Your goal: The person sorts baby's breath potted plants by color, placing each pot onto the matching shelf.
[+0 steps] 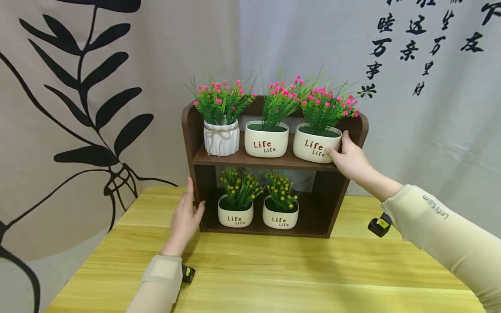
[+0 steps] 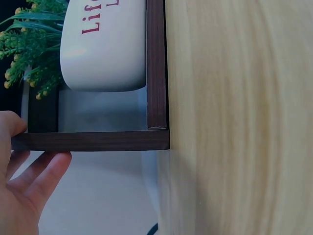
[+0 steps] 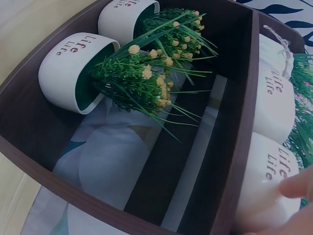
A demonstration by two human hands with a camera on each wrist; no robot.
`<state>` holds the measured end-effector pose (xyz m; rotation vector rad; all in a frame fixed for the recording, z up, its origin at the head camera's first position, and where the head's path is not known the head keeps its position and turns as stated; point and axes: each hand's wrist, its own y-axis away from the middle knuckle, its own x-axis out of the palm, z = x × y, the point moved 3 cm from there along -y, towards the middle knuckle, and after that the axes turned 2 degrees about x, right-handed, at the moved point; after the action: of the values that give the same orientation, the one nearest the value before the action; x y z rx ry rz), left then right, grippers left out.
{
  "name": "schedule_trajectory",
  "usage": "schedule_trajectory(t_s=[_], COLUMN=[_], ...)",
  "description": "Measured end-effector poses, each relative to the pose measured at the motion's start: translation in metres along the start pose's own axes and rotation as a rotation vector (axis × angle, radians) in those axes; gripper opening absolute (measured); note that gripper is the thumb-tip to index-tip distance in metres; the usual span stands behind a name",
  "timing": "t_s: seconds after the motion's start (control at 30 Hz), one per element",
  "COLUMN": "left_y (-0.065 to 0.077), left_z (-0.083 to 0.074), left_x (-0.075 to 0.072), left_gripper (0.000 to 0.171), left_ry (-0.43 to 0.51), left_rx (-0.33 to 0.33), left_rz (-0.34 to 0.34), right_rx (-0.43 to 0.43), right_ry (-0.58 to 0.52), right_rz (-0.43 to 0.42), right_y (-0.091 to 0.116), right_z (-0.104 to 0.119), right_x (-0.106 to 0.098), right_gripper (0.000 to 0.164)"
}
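Observation:
At the right end of the upper shelf, my right hand (image 1: 350,158) holds a cream flower pot (image 1: 313,145) of pink artificial flowers, thumb on its front and fingers round its right side. My left hand (image 1: 185,219) grips the left side panel of the brown two-tier shelf (image 1: 270,163); the left wrist view shows the thumb inside the panel (image 2: 98,141) and fingers outside. Left of the held pot stand a matching pink-flowered pot (image 1: 266,143) and a white ribbed pot (image 1: 222,141) tied with twine. Two cream pots (image 1: 236,217) with yellow flowers sit on the lower tier.
The shelf stands on a light wooden table (image 1: 250,269). Behind it hangs a curtain (image 1: 164,65) with black leaf prints and written characters. Black wrist devices (image 1: 379,224) are strapped at both sleeves. The lower tier has bare room at its right end.

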<state>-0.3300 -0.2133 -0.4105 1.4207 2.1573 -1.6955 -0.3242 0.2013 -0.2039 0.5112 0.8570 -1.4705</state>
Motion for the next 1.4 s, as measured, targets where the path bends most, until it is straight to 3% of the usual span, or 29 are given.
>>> schedule_trajectory(t_s=[0.5,1.4], left_y=[-0.0027,0.0011], left_z=[-0.0026,-0.0011], left_x=[0.0009,-0.0006], left_gripper=[0.098,0.09], left_ry=[0.015,0.015], left_rx=[0.021,-0.007], left_rz=[-0.008,-0.009], right_rx=[-0.063,-0.097], right_ry=[0.01,-0.052], right_rz=[-0.12,-0.186], right_y=[-0.0037,-0.0062], right_z=[-0.0032,-0.0028], right_x=[0.0027,0.0089], right_gripper=[0.078,0.074])
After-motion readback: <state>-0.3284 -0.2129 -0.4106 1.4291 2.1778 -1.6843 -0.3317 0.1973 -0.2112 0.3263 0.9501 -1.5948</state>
